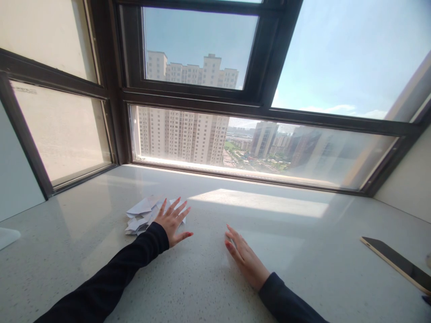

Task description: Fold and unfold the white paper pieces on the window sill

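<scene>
Paper scraps (139, 210) already heaped by your spread left hand (170, 222), your right hand (247, 261) holding nothing, fingers loosely together; what's left doesn't show.

Head-worn view, forward and down

Two hands, one left hand (170, 223) and one right hand (247, 260), lower centre. Two dark sleeves (111, 271), bottom of the frame. One heap of white paper pieces (143, 213), left of centre, overlapping too much to count. One dark-screened device (399, 261), lower right. One white object (7, 237), left edge.
</scene>
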Available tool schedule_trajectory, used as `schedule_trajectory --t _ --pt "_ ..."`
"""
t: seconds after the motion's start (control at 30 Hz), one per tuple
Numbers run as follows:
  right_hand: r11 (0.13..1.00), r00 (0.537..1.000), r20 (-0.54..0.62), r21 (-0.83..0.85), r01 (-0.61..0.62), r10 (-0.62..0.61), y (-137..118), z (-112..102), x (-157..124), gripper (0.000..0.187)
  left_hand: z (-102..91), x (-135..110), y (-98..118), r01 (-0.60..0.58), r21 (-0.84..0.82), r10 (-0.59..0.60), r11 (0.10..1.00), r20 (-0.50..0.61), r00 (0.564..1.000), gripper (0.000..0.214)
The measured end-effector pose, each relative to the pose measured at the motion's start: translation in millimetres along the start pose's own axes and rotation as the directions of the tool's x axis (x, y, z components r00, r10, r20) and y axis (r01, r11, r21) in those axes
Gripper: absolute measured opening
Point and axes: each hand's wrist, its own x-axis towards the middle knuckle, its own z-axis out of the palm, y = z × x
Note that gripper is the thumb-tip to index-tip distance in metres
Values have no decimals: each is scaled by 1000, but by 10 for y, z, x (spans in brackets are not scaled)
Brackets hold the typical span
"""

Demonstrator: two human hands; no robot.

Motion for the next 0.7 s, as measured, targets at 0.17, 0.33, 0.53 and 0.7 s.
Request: schedule_trajectory --t 0.17,0.33,0.53,0.7 --pt "966 993 44 -229 119 -112 55 56 0 57 12 -42 414 -55 -134 65 989 75 995 24" --pt "944 988 48 -292 154 -147 80 84 -10 54 216 -117 526 31 -131 12 991 318 948 31" --pt "938 987 66 -308 159 -145 55 68 -6 50 280 -161 484 3 -136 39 991 306 951 27" --pt "933 986 90 -320 163 -142 45 49 -9 48 259 -159 485 -4 -147 48 989 293 955 27"
